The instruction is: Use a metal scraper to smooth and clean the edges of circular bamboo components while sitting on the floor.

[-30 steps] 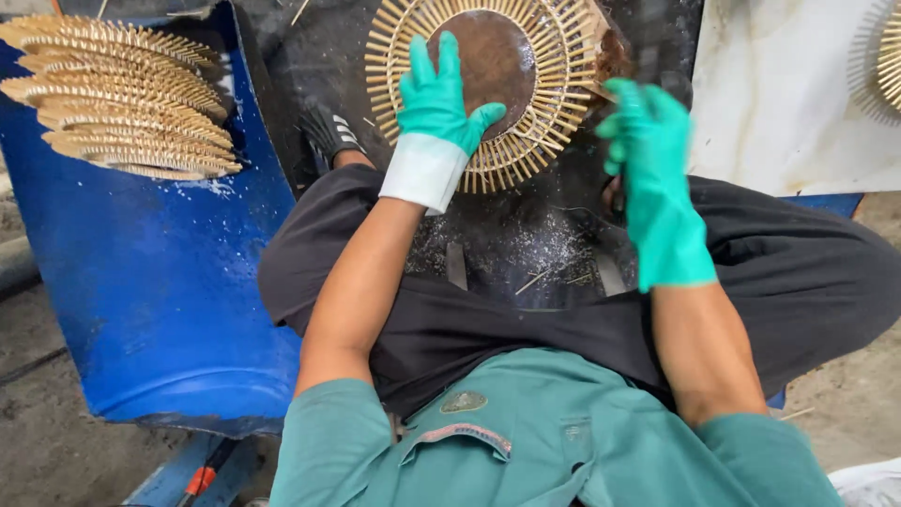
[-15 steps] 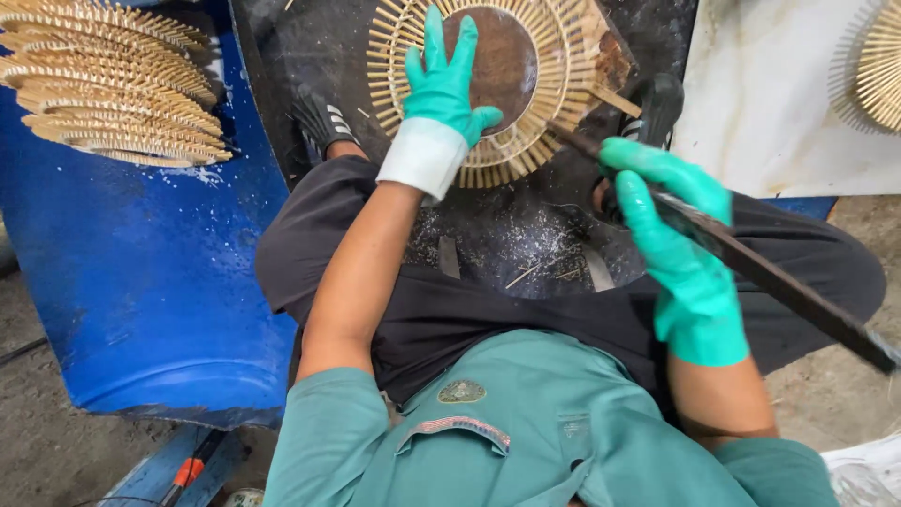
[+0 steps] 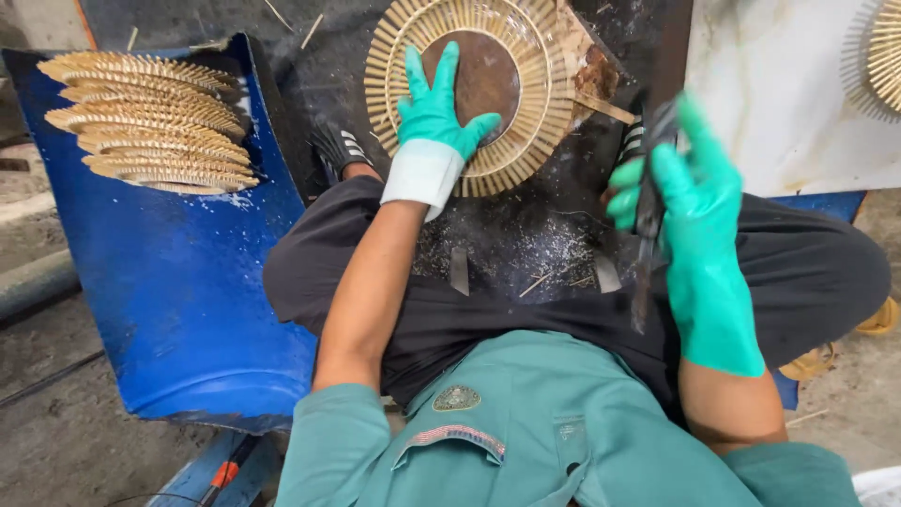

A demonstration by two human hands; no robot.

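My left hand (image 3: 434,111), in a green glove with a white cuff, lies flat with fingers spread on a round bamboo-stick disc (image 3: 526,56) with a dark centre, pressing it onto a dark work surface (image 3: 526,244) between my knees. My right hand (image 3: 694,197), also green-gloved, is raised to the right of the disc and is closed around a long dark blade (image 3: 646,253) that hangs point-down and is blurred. I sit cross-legged in black trousers and a green shirt.
A stack of several finished stick discs (image 3: 150,122) rests on a curved blue plastic sheet (image 3: 178,310) at left. A white board (image 3: 779,103) lies at upper right with another stick disc (image 3: 878,56) at its edge. Shavings litter the dark surface.
My right hand has swung the dark blade from a slant out to the right up to a near-vertical hold beside the disc. My left hand has stayed on the disc.
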